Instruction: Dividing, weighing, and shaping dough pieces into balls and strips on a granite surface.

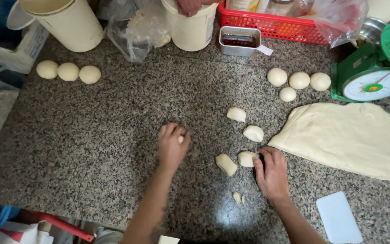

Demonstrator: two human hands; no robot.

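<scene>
Under left hand (173,145) a cupped dough ball (181,139); right hand (271,171) rests open, fingertips touching dough piece (247,158) just left of it.

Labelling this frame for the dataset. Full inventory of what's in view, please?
counter: 1, speckled grey granite, fills the frame
round dough balls: 3, pale, in a row at far left
shaped dough balls: 4, pale, far right beside the scale
cut dough pieces: 4, pale, centre right
dough scraps: small bits, pale, near edge
dough sheet: 1 large, pale, right
scale: 1, green with white dial, far right
buckets: 2, cream, far edge
plastic bag: clear, between the buckets
metal tin: 1, dark contents
basket: 1, red, far edge
scraper: 1, white, near right
left hand: cupped over a dough piece
right hand: touching a cut piece
</scene>
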